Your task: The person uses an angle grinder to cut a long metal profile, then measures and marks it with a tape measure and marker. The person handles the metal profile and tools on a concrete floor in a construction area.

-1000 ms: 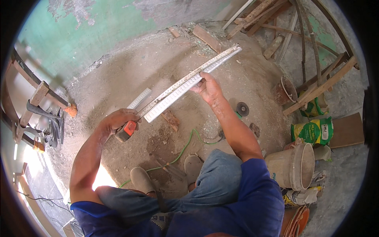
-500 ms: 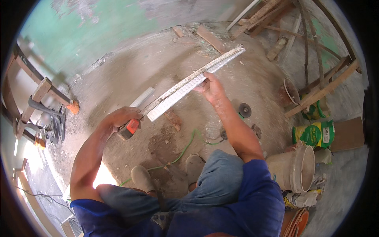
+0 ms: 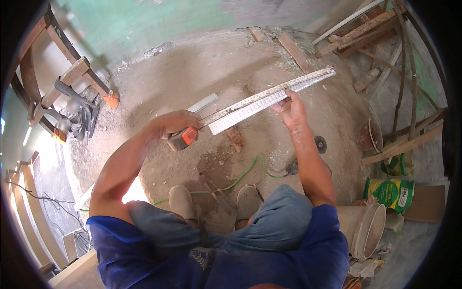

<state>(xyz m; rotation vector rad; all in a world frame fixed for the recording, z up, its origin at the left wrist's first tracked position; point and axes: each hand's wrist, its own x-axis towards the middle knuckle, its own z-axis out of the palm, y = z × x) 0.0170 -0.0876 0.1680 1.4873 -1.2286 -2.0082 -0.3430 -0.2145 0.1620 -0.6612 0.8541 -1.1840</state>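
Observation:
My left hand (image 3: 175, 121) is closed around an orange and black tape measure (image 3: 183, 139). From its case the worn, whitish blade (image 3: 269, 92) runs out to the upper right, along the long edge of a white slotted strip (image 3: 243, 115). Near the middle of that strip, my right hand (image 3: 292, 111) pinches it from below, thumb and fingers closed; whether the blade is pinched too, I cannot tell. Both are held above the dusty floor, slanting up to the right. A shorter white slotted piece (image 3: 203, 102) lies on the floor beyond my left hand.
By my right forearm lies a dark round disc (image 3: 320, 144). A green cord (image 3: 250, 166) crosses the floor before my shoes (image 3: 182, 202). Buckets (image 3: 358, 226) and a green-yellow bag (image 3: 390, 192) stand at right. Wooden frames (image 3: 72, 72) stand at left, timber (image 3: 293, 52) lies far off.
The whole view has shifted, putting floor things farther right. The strip and tape blade now lie flatter in the picture. Both hands keep their holds.

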